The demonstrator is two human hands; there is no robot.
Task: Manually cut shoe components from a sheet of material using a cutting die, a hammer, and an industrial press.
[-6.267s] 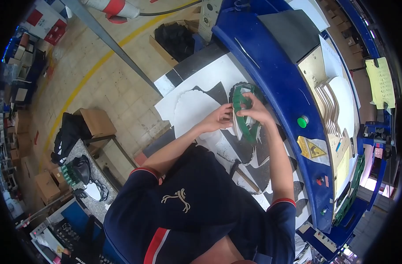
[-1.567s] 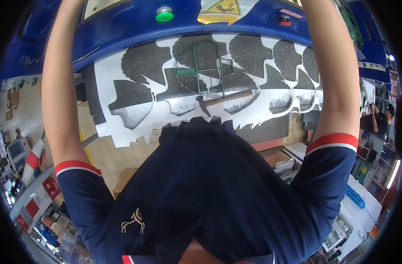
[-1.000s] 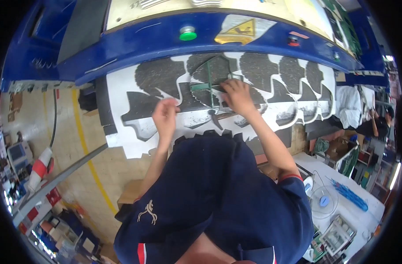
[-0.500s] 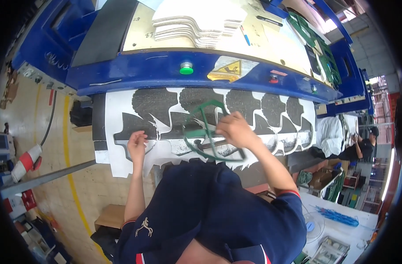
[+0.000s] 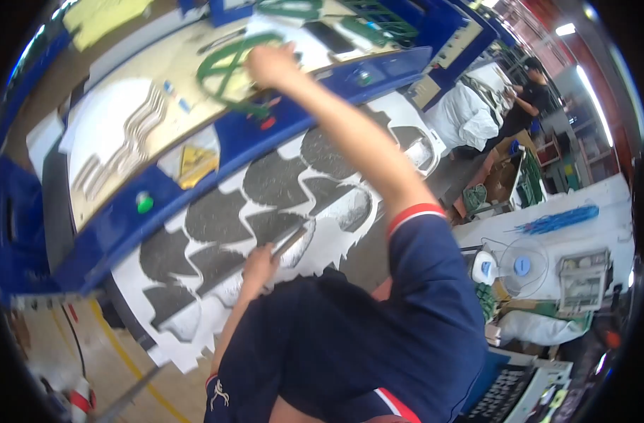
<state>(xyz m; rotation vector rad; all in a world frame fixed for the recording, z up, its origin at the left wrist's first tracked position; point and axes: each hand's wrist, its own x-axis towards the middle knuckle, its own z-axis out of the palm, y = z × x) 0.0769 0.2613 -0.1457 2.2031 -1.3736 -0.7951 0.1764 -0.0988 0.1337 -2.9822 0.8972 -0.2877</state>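
My right hand (image 5: 272, 67), reaching far forward over the blue machine beam, is closed on a green open-frame cutting die (image 5: 223, 70). The die has a curved outline with inner cross-bars and is slightly blurred. My left hand (image 5: 260, 264) is down at the near side of the sheet, its fingers curled at the end of a narrow grey bar (image 5: 289, 242). Beneath that hand lies a white sheet (image 5: 184, 352) with several dark, scallop-edged cut shapes (image 5: 216, 215) in rows; some have pale, speckled lower parts.
A stack of wavy-edged white pieces (image 5: 117, 130) rests on the pale board. Green and red buttons and a yellow warning label (image 5: 197, 164) are on the blue beam (image 5: 241, 151). More green dies (image 5: 378, 21) lie at the back. At right are a fan (image 5: 519, 266) and another person (image 5: 530, 95).
My right hand has carried the green die from the sheet forward over the beam. My left hand has come to the grey bar. The view has turned and tilted.
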